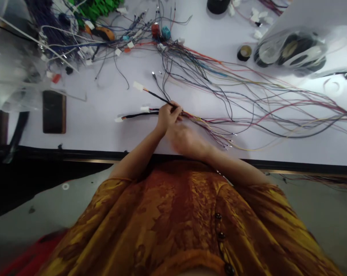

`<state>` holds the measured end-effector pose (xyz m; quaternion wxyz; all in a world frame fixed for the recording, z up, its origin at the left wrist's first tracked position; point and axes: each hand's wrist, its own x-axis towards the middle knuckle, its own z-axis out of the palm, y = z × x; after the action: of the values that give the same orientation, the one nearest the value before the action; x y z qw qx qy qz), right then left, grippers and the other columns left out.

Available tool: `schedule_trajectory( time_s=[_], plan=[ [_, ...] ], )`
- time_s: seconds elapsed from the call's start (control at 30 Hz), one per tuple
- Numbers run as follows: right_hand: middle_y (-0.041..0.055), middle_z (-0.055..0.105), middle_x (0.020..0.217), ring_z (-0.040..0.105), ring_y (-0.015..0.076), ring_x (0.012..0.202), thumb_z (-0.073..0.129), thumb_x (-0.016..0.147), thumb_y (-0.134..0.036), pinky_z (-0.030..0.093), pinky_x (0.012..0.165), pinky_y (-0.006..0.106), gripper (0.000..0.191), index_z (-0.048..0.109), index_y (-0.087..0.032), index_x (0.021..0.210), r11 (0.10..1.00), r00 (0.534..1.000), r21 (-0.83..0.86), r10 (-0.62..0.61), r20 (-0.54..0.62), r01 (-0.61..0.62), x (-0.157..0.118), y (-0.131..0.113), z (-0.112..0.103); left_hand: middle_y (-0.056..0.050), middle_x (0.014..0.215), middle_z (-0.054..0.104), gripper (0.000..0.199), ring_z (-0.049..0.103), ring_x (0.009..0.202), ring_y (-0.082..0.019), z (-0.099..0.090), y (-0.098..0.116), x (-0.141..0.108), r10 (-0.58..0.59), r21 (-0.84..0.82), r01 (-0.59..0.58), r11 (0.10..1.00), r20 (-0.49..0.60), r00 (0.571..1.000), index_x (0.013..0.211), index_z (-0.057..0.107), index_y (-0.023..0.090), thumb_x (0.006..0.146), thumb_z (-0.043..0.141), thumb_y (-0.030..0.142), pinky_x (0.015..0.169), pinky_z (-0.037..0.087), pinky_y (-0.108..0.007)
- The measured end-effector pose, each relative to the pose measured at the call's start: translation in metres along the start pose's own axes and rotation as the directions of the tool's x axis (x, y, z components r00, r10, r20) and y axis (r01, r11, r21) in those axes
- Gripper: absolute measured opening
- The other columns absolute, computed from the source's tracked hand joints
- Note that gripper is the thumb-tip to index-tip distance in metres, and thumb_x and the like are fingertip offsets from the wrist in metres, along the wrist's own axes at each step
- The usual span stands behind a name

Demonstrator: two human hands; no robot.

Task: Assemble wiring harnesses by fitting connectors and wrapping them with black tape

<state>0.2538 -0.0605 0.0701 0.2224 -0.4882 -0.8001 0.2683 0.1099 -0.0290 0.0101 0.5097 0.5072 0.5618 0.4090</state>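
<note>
We see the person's left hand (167, 117) pinched closed on a thin black-sleeved wire lead (159, 97), whose long axis runs diagonally from a small white plastic connector (138, 86) at upper left, down through the fingers and out to the right. Beyond the grip, it opens into a loose fan of fine multicoloured wires (208, 124) that spreads across the table toward the right. The right hand (187, 142) is blurred and lies close against the left, just nearer the body, so we cannot tell whether it is closed on anything. The two hands are together, and the right is nearer the fan. A second black-sleeved lead (139, 114) with white connectors lies almost level, just left of the left hand. The white-topped worktable (99, 130) offers open room to the left, as far as a dark rectangular phone (54, 112). Its dark front edge (61, 153) sits just below the wrists, while tangled wires crowd the space above and to the right
</note>
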Motion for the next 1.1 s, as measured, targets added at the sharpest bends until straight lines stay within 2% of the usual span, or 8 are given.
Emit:
schedule_trajectory(
  time_s=[0.13, 0.23, 0.4, 0.53, 0.7, 0.8, 0.93, 1.1],
  plan=[
    [0.0184, 0.065, 0.101, 0.059, 0.0346, 0.109, 0.056, 0.095, -0.023, 0.051, 0.094, 0.053, 0.015, 0.066, -0.012, 0.093, 0.965, 0.974, -0.183, 0.159, -0.159, -0.187, 0.016, 0.046, -0.034, -0.003, 0.077, 0.072, 0.010, 0.069, 0.071, -0.013, -0.018, 0.004, -0.005, -0.072, -0.169, 0.116, 0.979, 0.244, 0.967, 0.089, 0.067, 0.018, 0.086, 0.068, 0.028, 0.062, 0.052, -0.022],
    [0.0203, 0.061, 0.116, 0.050, 0.0361, 0.120, 0.063, 0.093, -0.035, 0.045, 0.099, 0.053, 0.022, 0.065, -0.014, 0.099, 0.959, 0.942, -0.105, 0.233, -0.242, -0.264, 0.026, 0.071, -0.048, -0.004, 0.083, 0.074, 0.015, 0.069, 0.071, -0.013, -0.032, 0.006, -0.012, -0.125, -0.278, 0.218, 0.936, 0.319, 0.940, 0.098, 0.068, 0.019, 0.086, 0.066, 0.027, 0.059, 0.052, -0.022],
    [0.0070, 0.065, 0.082, 0.057, 0.0164, 0.080, 0.043, 0.103, -0.036, 0.046, 0.079, 0.031, 0.038, 0.064, -0.018, 0.077, 0.985, 0.994, 0.134, 0.106, 0.004, -0.106, 0.033, 0.054, -0.023, -0.001, 0.074, 0.069, 0.012, 0.063, 0.062, -0.009, -0.043, 0.011, -0.017, -0.006, -0.272, 0.072, 0.960, 0.238, 0.971, 0.095, 0.071, 0.019, 0.089, 0.068, 0.029, 0.055, 0.048, -0.020],
    [0.0012, 0.059, 0.068, 0.053, 0.0137, 0.067, 0.045, 0.102, -0.041, 0.043, 0.067, 0.028, 0.043, 0.059, -0.020, 0.068, 0.963, 0.988, 0.260, 0.036, 0.151, -0.075, 0.029, 0.045, 0.004, -0.003, 0.072, 0.071, 0.014, 0.063, 0.057, -0.010, -0.046, 0.013, -0.010, 0.033, -0.216, -0.007, 0.976, 0.118, 0.992, 0.091, 0.072, 0.018, 0.089, 0.071, 0.032, 0.052, 0.047, -0.022],
    [0.0091, 0.068, 0.093, 0.061, 0.0224, 0.093, 0.046, 0.103, -0.035, 0.047, 0.088, 0.035, 0.030, 0.069, -0.020, 0.091, 0.991, 0.997, -0.120, -0.041, 0.070, 0.050, 0.015, 0.047, 0.019, -0.005, 0.060, 0.067, 0.029, 0.054, 0.044, -0.011, -0.054, 0.017, -0.014, -0.020, 0.017, 0.019, 1.000, 0.046, 0.999, 0.071, 0.068, 0.016, 0.091, 0.069, 0.037, 0.042, 0.041, -0.025],
    [0.0124, 0.069, 0.099, 0.061, 0.0246, 0.097, 0.040, 0.105, -0.032, 0.048, 0.088, 0.037, 0.034, 0.070, -0.019, 0.093, 0.955, 0.992, -0.290, -0.017, 0.126, 0.053, 0.013, 0.045, 0.024, -0.003, 0.052, 0.059, 0.039, 0.055, 0.049, -0.014, -0.064, 0.029, -0.031, 0.134, 0.281, -0.141, 0.949, 0.045, 0.990, 0.064, 0.065, 0.020, 0.094, 0.064, 0.044, 0.054, 0.049, -0.031],
    [0.0129, 0.068, 0.102, 0.060, 0.0247, 0.096, 0.038, 0.106, -0.029, 0.049, 0.087, 0.038, 0.036, 0.071, -0.019, 0.096, 0.927, 0.982, -0.365, -0.021, 0.190, 0.091, 0.015, 0.041, 0.029, -0.010, 0.098, 0.072, 0.020, 0.065, 0.099, -0.026, -0.069, 0.032, -0.044, 0.481, 0.483, -0.443, 0.755, 0.050, 0.875, 0.095, 0.070, 0.024, 0.095, 0.061, 0.041, 0.098, 0.050, -0.045],
    [0.0139, 0.063, 0.118, 0.058, 0.0277, 0.108, 0.052, 0.101, -0.038, 0.051, 0.096, 0.042, 0.031, 0.067, -0.020, 0.121, 0.966, 0.992, -0.249, -0.049, 0.116, 0.077, -0.002, 0.041, 0.020, -0.012, 0.116, 0.069, 0.025, 0.059, 0.113, -0.030, -0.070, -0.009, -0.041, 0.458, 0.636, -0.524, 0.566, 0.286, 0.842, 0.116, 0.070, 0.025, 0.097, 0.056, 0.034, 0.107, 0.041, -0.051]
  ],
)
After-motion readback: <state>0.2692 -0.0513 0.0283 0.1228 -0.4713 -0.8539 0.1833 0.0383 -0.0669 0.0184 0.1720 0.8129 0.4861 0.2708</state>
